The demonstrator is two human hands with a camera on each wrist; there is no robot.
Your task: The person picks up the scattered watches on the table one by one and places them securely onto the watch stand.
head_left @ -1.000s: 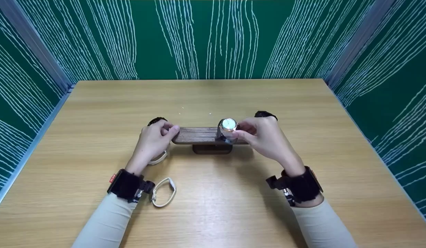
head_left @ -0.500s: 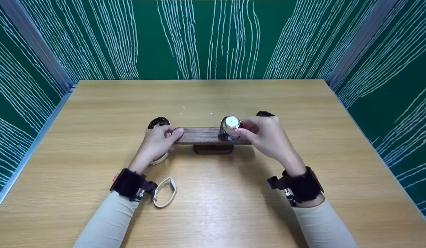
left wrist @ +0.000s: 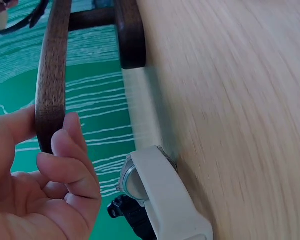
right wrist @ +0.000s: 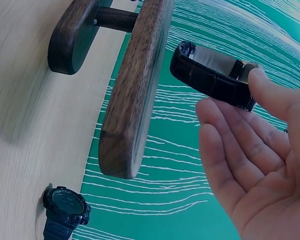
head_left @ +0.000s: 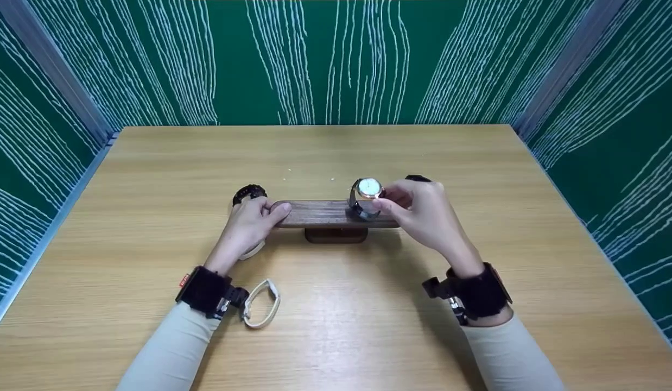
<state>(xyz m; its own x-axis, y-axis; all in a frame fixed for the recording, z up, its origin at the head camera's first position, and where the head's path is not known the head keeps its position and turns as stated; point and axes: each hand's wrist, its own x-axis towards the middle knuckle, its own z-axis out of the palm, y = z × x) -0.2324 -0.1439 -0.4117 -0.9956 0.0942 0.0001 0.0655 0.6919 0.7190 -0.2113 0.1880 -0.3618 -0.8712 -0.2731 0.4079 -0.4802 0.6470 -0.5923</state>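
A dark wooden T-shaped stand [head_left: 317,213] with a flat top bar stands at mid-table on a short base. My left hand [head_left: 248,222] pinches the left end of the bar between thumb and fingers. My right hand [head_left: 425,217] pinches a wristwatch [head_left: 369,188] by its case, its pale round face turned up. The black strap is fastened in a loop. In the right wrist view, this wristwatch [right wrist: 210,77] hangs beside the bar [right wrist: 132,90] with a gap between them. In the left wrist view, a white-strapped watch [left wrist: 165,192] lies below my left hand.
A black watch [head_left: 249,191] lies behind my left hand, another black watch [head_left: 417,178] behind my right hand. A cream-strapped watch [head_left: 261,304] stands on its side near my left wrist. Green walls with white lines [head_left: 336,60] enclose the wooden table [head_left: 336,157].
My right hand has raised the wristwatch slightly up and to the right, and its strap loop shows more openly. My left hand has shifted a little right along the bar's end.
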